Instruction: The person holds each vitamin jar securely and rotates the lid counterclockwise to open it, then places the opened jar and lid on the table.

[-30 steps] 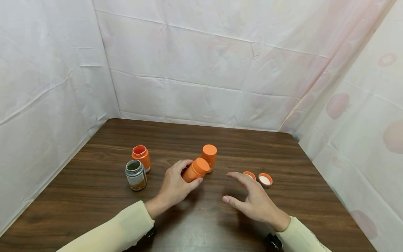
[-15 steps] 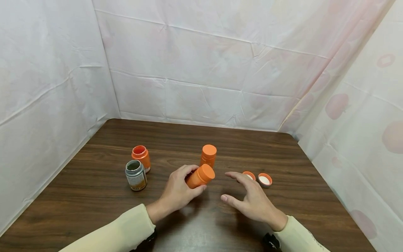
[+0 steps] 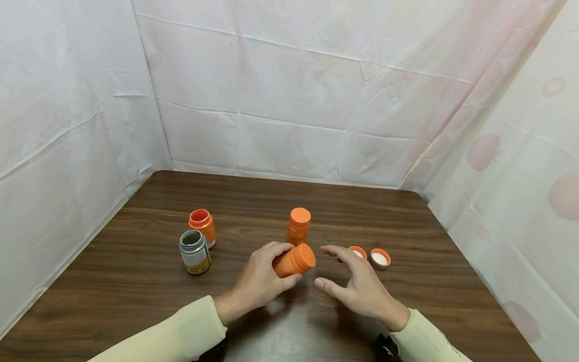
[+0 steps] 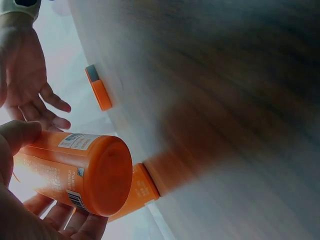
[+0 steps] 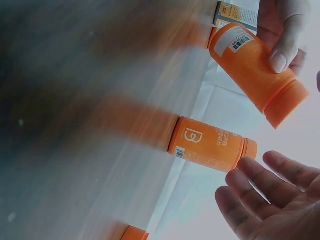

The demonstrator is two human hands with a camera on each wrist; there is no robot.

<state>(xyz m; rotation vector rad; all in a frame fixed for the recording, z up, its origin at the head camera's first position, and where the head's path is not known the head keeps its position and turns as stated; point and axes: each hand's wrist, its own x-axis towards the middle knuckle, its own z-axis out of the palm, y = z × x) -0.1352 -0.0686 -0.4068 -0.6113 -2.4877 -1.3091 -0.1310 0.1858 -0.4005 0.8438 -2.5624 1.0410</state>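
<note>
My left hand [image 3: 260, 279] grips a capped orange bottle [image 3: 294, 260] between thumb and fingers. It is held off the table, its cap leaning toward the right hand. The left wrist view shows the bottle's base [image 4: 111, 175] and labels with barcodes. My right hand [image 3: 359, 289] holds nothing; its fingers are spread and slightly bent, a short way right of the cap. Just behind the held bottle stands a second capped orange bottle [image 3: 298, 225], upright, with white print seen in the right wrist view.
On the left of the dark wooden table [image 3: 253, 196] stand an uncapped orange bottle [image 3: 205, 230] and an uncapped grey bottle [image 3: 196, 256], close together. Two caps [image 3: 380, 258] lie upturned behind the right hand, one partly hidden. White sheeting [image 3: 289, 100] surrounds the far sides.
The left hand has moved a little right and nearer the body, tipping the held bottle further toward the right. My right hand has shifted slightly left.
</note>
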